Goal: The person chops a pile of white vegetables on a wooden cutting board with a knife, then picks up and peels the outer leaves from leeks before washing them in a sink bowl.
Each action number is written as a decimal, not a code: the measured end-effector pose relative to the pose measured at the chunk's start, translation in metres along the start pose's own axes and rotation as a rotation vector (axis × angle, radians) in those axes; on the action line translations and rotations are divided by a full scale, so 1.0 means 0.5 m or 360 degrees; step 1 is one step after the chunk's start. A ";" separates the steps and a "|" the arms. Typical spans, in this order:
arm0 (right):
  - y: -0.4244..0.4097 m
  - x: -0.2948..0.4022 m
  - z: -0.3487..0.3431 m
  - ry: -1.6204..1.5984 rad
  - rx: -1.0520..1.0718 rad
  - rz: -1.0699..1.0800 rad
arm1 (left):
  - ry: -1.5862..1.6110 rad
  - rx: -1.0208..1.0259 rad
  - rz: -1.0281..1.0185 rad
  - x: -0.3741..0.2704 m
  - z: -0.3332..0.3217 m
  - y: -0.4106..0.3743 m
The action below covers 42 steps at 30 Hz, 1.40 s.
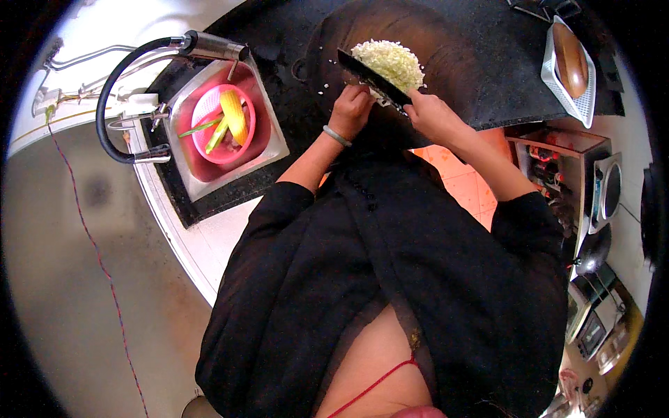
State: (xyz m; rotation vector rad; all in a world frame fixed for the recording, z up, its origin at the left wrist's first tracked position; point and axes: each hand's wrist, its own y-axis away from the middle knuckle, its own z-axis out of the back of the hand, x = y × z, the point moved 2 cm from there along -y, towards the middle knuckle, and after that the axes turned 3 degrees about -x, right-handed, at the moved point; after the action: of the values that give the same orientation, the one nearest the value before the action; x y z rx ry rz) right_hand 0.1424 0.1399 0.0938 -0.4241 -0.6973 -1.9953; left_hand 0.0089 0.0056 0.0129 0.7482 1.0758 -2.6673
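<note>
My right hand (pixel 435 116) grips the handle of a dark-bladed cleaver (pixel 368 74). The blade slants up and to the left across a round wooden cutting board (pixel 449 62). Along its far side lies a heap of finely chopped pale-green vegetable (pixel 392 65), perhaps cabbage. Curled close to the near side of the blade is my left hand (pixel 353 111), with a pale bangle at the wrist. A few larger pale pieces (pixel 382 99) show between the hands under the blade. Whether my left fingers hold any of them is hidden.
At left, a steel sink (pixel 272 149) holds a pink basin (pixel 253 117) with an ear of corn (pixel 233 116) and green stalks (pixel 218 135). A black hose faucet (pixel 104 99) arches beside it. A white basket (pixel 549 73) with a brown, elongated item (pixel 571 62) stands at the right.
</note>
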 end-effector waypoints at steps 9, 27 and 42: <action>-0.030 -0.002 -0.051 0.0068 -0.0010 0.0005 | 0.0010 0.0058 0.0058 -0.004 0.003 0.003; -0.014 -0.006 -0.049 0.0050 -0.0022 -0.0055 | -0.0032 0.0031 0.0053 -0.011 0.010 0.005; 0.021 0.010 -0.002 0.0116 0.0080 -0.0013 | -0.0049 0.0046 0.0073 -0.005 0.010 0.020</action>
State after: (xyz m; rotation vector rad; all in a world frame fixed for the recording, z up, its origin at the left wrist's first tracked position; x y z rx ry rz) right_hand 0.1491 0.1316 0.0988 -0.3174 -0.7030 -1.9859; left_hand 0.0123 -0.0049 0.0112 0.7257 1.0027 -2.6525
